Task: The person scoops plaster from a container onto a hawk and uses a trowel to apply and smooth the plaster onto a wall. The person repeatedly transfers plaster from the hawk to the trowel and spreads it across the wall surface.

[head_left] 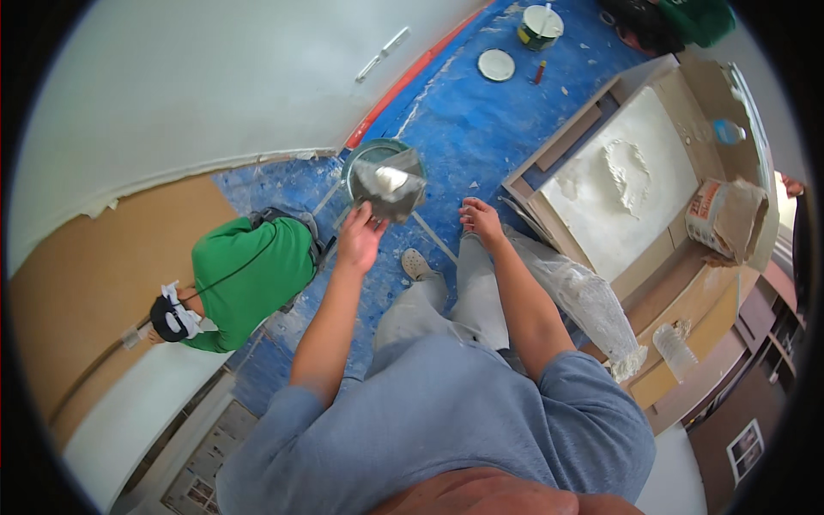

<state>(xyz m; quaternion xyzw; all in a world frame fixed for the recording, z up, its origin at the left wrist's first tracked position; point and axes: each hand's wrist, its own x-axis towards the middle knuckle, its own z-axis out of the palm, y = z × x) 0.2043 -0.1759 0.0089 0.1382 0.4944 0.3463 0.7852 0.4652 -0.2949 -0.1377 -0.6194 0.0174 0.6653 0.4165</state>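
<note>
a: biggest first, then?

b: up the left, a pale wall (232, 77). below it and across the middle, blue floor sheeting (455, 112), scuffed and spotted with white.

a: and next down in size?

b: to the right, a shallow wooden box (571, 139), with a ragged white heap (629, 176) on a flat white panel inside. to the left, a co-worker (245, 266) in a green top and dark cap, bent low beside a brown board (103, 249).

a: smaller than that?

b: clear plastic sheeting (584, 305), crumpled just beside the right leg. a torn paper bag (714, 219) at the far side of the box. a green-rimmed bucket (349, 167), standing near the wall.

a: and in hand?

b: a flat grey plate (390, 204), blurred, in front of the bucket from here; cannot tell whether touching it. left hand (359, 240): grip closed on the near edge. right hand (483, 219): grip loose, fingers half curled around nothing, near the right knee.

a: smallest of all?

b: near the top, a dark-sided tub (536, 40) of white stuff, a round white lid (496, 65) close by. on the plate, a white lump (391, 178). beside the lid, a thin red stick (539, 73).
</note>
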